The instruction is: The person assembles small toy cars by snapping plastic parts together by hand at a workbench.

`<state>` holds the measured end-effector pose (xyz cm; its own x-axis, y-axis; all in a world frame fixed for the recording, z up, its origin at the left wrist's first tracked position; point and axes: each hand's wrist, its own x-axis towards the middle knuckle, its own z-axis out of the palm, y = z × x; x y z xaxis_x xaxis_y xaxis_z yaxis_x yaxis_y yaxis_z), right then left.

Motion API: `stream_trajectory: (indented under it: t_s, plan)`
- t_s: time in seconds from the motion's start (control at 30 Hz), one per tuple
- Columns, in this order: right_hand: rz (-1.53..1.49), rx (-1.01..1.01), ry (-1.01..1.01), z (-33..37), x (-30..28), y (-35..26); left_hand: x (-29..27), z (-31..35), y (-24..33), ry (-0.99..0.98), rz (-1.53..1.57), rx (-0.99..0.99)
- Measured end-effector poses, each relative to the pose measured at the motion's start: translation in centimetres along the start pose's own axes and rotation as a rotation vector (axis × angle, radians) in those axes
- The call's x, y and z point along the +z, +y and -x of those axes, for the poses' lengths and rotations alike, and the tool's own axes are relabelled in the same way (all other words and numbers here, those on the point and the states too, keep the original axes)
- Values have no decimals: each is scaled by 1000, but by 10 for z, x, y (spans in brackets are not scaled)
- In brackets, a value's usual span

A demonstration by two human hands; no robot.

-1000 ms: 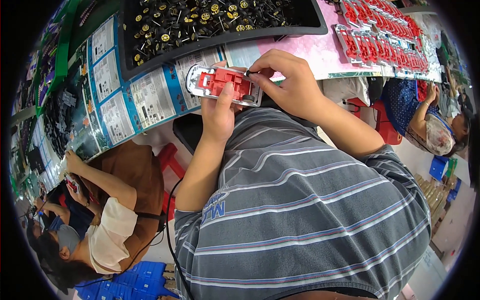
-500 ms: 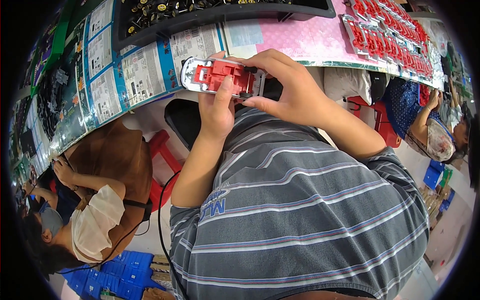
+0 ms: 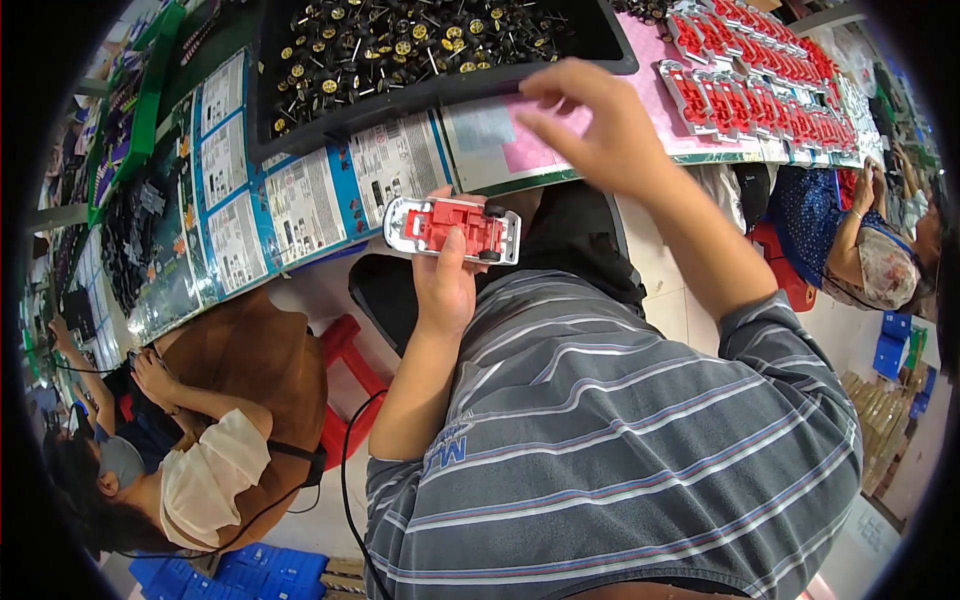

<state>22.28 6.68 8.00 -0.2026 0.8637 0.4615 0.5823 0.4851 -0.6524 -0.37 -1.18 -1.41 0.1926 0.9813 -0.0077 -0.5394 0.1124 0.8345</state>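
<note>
My left hand (image 3: pixel 446 292) grips a toy car (image 3: pixel 478 227) turned underside up, its thumb pressing on the red chassis. The car's body is silver-white, and a pair of black wheels sits at its right end. Apart from the car, my right hand (image 3: pixel 603 130) is raised by the near right corner of a black tray (image 3: pixel 452 88), thumb and fingers spread with nothing between them. Heaped in that tray are many small wheel axles (image 3: pixel 400 48) with black wheels and yellow hubs.
Rows of red-and-silver car bodies (image 3: pixel 755 105) lie on the pink table sheet (image 3: pixel 640 125) at the right. Black parts (image 3: pixel 140 215) are piled at the left. Co-workers sit on both sides; a red stool (image 3: pixel 345 385) stands left of me.
My right hand has let go of the car and moved up toward the tray. The left hand keeps the car, which appears lower in the picture. More of the tray shows.
</note>
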Motion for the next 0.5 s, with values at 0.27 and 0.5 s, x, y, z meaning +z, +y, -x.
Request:
stream_trajectory:
  t_s: [0.27, 0.5]
  plan:
    - [390, -103, -107, -108, 6, 59, 5, -1, -1, 0, -38, -35]
    - [165, 233, -139, -116, 14, 76, 7, -5, 2, 6, -43, -47]
